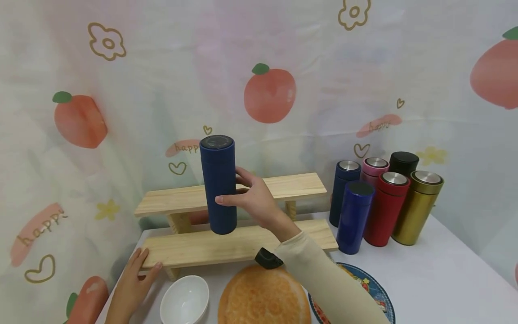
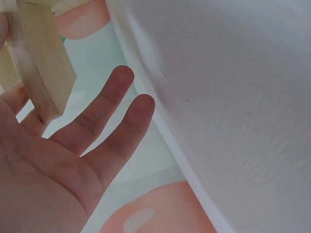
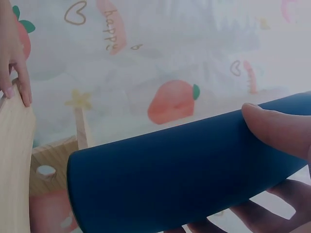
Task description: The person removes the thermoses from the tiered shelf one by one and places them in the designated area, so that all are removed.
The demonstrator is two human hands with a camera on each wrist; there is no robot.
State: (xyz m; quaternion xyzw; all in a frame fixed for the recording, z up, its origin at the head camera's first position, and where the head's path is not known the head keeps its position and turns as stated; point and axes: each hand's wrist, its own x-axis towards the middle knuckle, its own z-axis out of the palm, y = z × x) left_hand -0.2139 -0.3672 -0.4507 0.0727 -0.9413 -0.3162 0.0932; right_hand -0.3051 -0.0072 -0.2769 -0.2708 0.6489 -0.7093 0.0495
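My right hand [image 1: 260, 202] grips a dark blue thermos flask [image 1: 218, 180] from its right side, thumb across the front. The flask is upright in the head view, raised in front of a two-tier wooden shelf [image 1: 238, 246], and overlaps both planks. In the right wrist view the flask [image 3: 175, 179] spans the frame, with the thumb on one side and fingers on the other. My left hand [image 1: 131, 281] holds the left end of the lower plank, thumb at the front edge. Two of its fingers [image 2: 129, 124] extend past the wood in the left wrist view.
Several thermos flasks in blue, pink, red [image 1: 388, 209], black and gold [image 1: 418, 209] stand on the right. A white bowl [image 1: 185, 299], a round bread-like piece [image 1: 263, 299] and a patterned blue-rimmed plate [image 1: 380, 292] lie before the shelf. A printed cloth [image 1: 323, 99] hangs behind.
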